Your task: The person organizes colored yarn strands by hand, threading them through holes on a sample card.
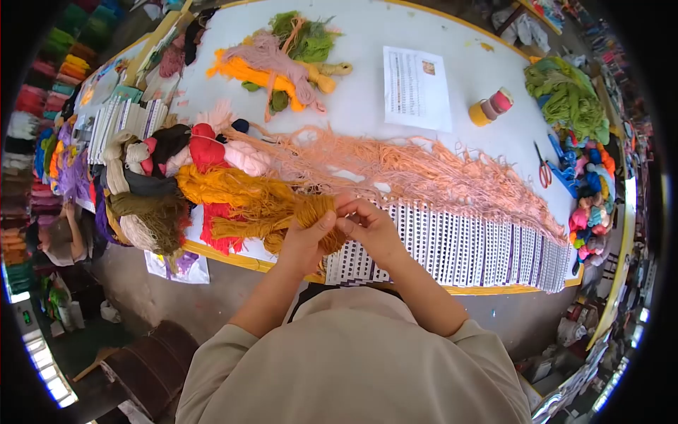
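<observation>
A hank of mustard-gold yarn (314, 209) is gripped in my left hand (302, 244), thumb across its front. My right hand (371, 230) is closed, its thumb and fingers pinched at the hank's right edge; any single strand between them is too fine to make out. More golden yarn (236, 191) trails left from the hank across the table. Just beyond my hands spreads a long loose mass of peach yarn (438, 173). Beneath my right hand runs a row of white punched cards (452, 244) along the near edge.
Mixed yarn hanks (148, 205) are heaped at the left. Farther back lie an orange, mauve and green bundle (282, 63), a printed sheet (417, 88) and yarn cones (491, 107). Scissors (544, 169) and green yarn (568, 99) are at the right. A person (63, 237) is at far left.
</observation>
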`<action>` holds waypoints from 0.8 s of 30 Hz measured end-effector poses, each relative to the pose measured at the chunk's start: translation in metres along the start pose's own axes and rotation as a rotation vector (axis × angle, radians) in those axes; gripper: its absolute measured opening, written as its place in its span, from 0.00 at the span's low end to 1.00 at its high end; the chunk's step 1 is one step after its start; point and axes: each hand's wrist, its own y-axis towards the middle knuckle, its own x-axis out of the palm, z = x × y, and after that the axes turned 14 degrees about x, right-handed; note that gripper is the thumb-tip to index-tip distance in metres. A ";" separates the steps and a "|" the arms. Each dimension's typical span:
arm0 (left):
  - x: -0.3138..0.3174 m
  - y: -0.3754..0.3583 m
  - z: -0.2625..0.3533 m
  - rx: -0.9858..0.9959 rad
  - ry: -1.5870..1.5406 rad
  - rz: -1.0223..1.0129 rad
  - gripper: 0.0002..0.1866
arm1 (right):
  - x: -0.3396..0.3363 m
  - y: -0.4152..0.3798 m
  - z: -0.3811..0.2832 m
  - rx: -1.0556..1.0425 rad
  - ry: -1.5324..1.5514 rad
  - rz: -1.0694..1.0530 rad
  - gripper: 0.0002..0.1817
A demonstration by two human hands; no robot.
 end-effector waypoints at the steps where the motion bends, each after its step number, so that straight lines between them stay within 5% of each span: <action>1: 0.004 -0.003 0.003 -0.009 0.102 -0.025 0.21 | 0.005 -0.005 -0.001 -0.018 -0.007 0.009 0.08; 11: 0.011 -0.039 0.034 0.160 0.195 -0.041 0.12 | 0.046 -0.045 -0.015 -0.044 0.371 0.008 0.05; 18: 0.002 -0.051 0.043 0.183 0.333 -0.084 0.10 | 0.068 -0.055 -0.013 -0.109 0.252 0.047 0.05; 24: 0.006 -0.056 0.059 0.110 0.042 -0.047 0.14 | 0.064 -0.061 -0.017 0.017 0.489 -0.069 0.07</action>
